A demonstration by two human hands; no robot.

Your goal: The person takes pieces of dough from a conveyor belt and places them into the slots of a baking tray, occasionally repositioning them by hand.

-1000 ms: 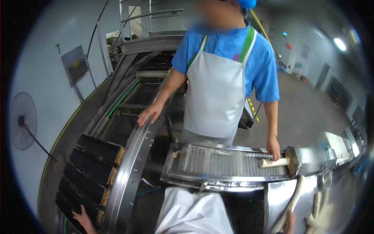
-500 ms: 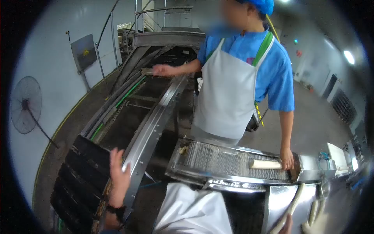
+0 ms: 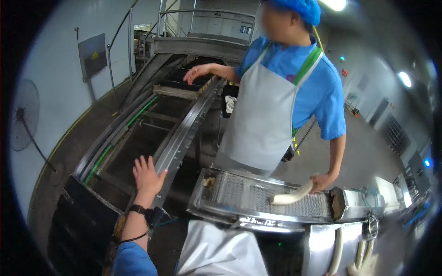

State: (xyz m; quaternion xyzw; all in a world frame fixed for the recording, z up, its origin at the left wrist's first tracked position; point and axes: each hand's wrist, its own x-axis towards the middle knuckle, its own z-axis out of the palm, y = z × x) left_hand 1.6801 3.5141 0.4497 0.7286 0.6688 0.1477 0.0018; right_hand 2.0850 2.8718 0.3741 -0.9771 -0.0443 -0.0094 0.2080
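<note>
My left hand (image 3: 148, 177) is held open with fingers spread over the inner rail (image 3: 177, 131) of the long conveyor frame, holding nothing. At the bottom edge, only a sliver of my right hand (image 3: 330, 274) shows beside the lower end of a long pale dough-like strip (image 3: 339, 250); its fingers are hidden. That strip lies on a shiny steel surface (image 3: 317, 239). A co-worker's hand (image 3: 322, 181) holds one end of a thick pale roll (image 3: 292, 198), whose other end rests on the mesh belt (image 3: 239, 191).
Across the belt stands a co-worker (image 3: 262, 101) in a pale apron, the other hand (image 3: 198, 72) over the conveyor's far end. More pale strips (image 3: 361, 253) lie at the lower right. Black slats (image 3: 83, 225) are at lower left, a fan (image 3: 25, 115) by the wall.
My left hand has risen with fingers spread. My right hand has dropped almost out of view. The co-worker's roll has moved left and tilted, its held end lifted. The view has shifted slightly.
</note>
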